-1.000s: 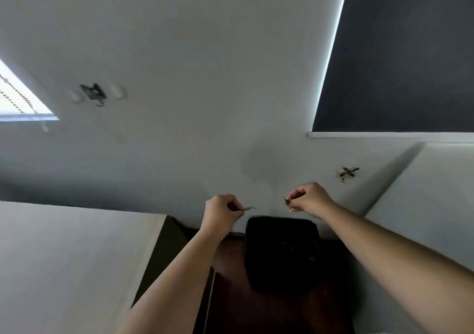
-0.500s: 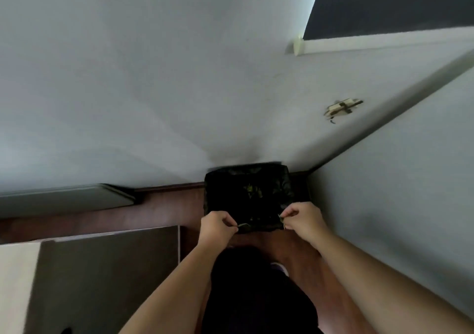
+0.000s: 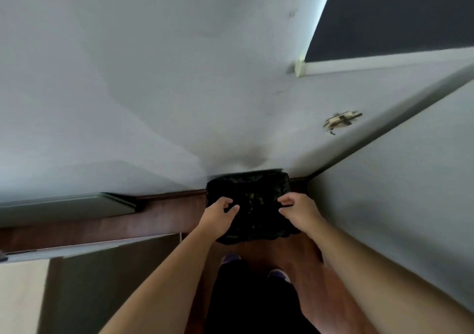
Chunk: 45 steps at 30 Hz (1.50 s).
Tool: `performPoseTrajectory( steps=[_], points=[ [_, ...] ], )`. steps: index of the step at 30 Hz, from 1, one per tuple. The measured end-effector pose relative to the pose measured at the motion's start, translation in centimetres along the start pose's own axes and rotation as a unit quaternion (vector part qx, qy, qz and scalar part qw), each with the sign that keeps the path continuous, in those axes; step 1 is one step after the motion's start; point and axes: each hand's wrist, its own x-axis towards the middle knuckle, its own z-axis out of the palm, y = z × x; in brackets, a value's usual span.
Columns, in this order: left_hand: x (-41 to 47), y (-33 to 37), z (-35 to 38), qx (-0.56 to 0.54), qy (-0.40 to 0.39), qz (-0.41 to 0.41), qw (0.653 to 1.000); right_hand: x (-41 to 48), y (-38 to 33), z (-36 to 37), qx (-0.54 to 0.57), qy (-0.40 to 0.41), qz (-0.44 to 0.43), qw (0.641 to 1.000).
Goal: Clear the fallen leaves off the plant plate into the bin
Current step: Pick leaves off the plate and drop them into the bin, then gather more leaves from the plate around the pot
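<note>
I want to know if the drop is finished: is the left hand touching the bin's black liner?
Cannot tell. In the head view the left hand overlaps the bin from above, fingers spread, with no visible gap or contact; depth is unclear.

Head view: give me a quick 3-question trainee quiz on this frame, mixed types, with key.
1. True or false: both hands are over the bin.
2. Multiple choice: the bin stands A) in the wall corner, B) on a table, C) mid-floor.
3. Short answer: what shows green inside the black liner?

Key:
1. True. The left hand and the right hand hang over its opening, fingers loosely spread, nothing visibly pinched.
2. A, on the wooden floor.
3. Leaves.
</note>
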Motion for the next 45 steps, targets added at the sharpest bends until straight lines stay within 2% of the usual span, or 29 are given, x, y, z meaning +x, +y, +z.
performPoseTrajectory(
  steps=[3, 8, 13, 18, 22, 27, 31, 35, 37, 39, 41, 43, 45],
  points=[
    [-3.3, 1.3, -2.6, 0.006, 0.042, 0.005, 0.999, -2.6, -2.8, -2.0, -0.021, -0.007, -0.055, 0.998],
    [-11.3, 2.2, -8.2, 0.023, 0.164, 0.046, 0.985, -7.5, -10.3, -3.4, -0.096, -0.013, -0.191, 0.977],
    [-21.7, -4.2, -12.8, -0.009, 0.31, -0.011, 0.951, -14.5, -19.0, 1.1, -0.148, -0.051, -0.326, 0.932],
    [-34.1, -15.1, -12.8, -0.075, 0.426, -0.124, 0.893, -24.3, -24.2, 11.3, -0.227, -0.136, -0.458, 0.848],
    [-43.9, -24.5, -9.8, -0.137, 0.487, -0.21, 0.837, -33.7, -24.6, 20.9, -0.308, -0.208, -0.542, 0.753],
    [-53.9, -35.9, -3.9, -0.197, 0.513, -0.288, 0.784, -44.6, -21.9, 33.0, -0.348, -0.288, -0.602, 0.659],
    [-59.4, -43.7, 0.6, -0.219, 0.502, -0.329, 0.769, -50.6, -18.5, 40.9, -0.375, -0.322, -0.624, 0.606],
    [-64.8, -50.9, 4.2, -0.218, 0.486, -0.37, 0.761, -55.4, -14.5, 47.7, -0.421, -0.342, -0.652, 0.53],
    [-66.5, -53.6, 5.7, -0.215, 0.467, -0.373, 0.773, -57.0, -12.8, 50.4, -0.456, -0.354, -0.664, 0.475],
    [-67.4, -55.2, 7.0, -0.209, 0.425, -0.364, 0.802, -57.9, -11.6, 52.1, -0.497, -0.358, -0.668, 0.422],
    [-67.6, -56.3, 8.1, -0.213, 0.379, -0.361, 0.825, -58.2, -10.9, 53.7, -0.531, -0.36, -0.664, 0.384],
    [-67.3, -57.3, 8.7, -0.219, 0.379, -0.356, 0.825, -58.1, -11.1, 54.9, -0.553, -0.37, -0.646, 0.373],
    [-66.8, -57.5, 8.7, -0.227, 0.405, -0.35, 0.814, -57.8, -12.4, 55.8, -0.57, -0.387, -0.615, 0.383]
  ],
)
